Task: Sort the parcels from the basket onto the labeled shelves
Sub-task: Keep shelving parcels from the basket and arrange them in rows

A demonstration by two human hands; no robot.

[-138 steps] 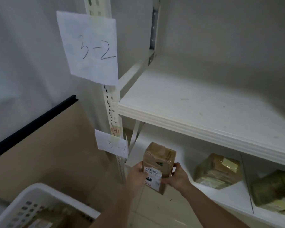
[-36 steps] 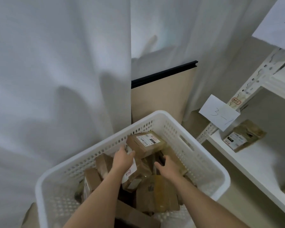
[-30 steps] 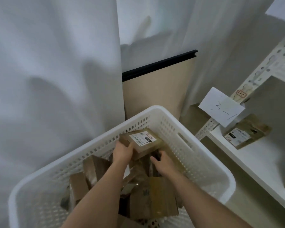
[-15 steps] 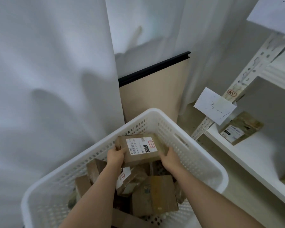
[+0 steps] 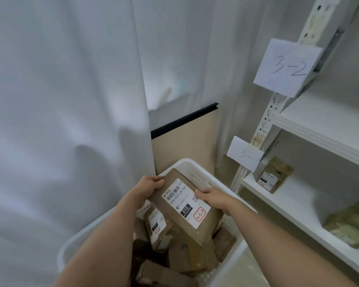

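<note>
Left hand (image 5: 148, 186), right hand (image 5: 212, 197), each grip curled on parcel (image 5: 184, 206)

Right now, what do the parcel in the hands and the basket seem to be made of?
Held parcel: probably brown cardboard, matte, with flat faces, creased edges and a glossy white paper label. Basket: likely white moulded plastic, smooth, with a rounded rim and rows of small holes in its wall.

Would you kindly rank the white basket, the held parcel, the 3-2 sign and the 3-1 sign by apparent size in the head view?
1. white basket
2. held parcel, though nearness to the camera enlarges it
3. 3-2 sign
4. 3-1 sign
</note>
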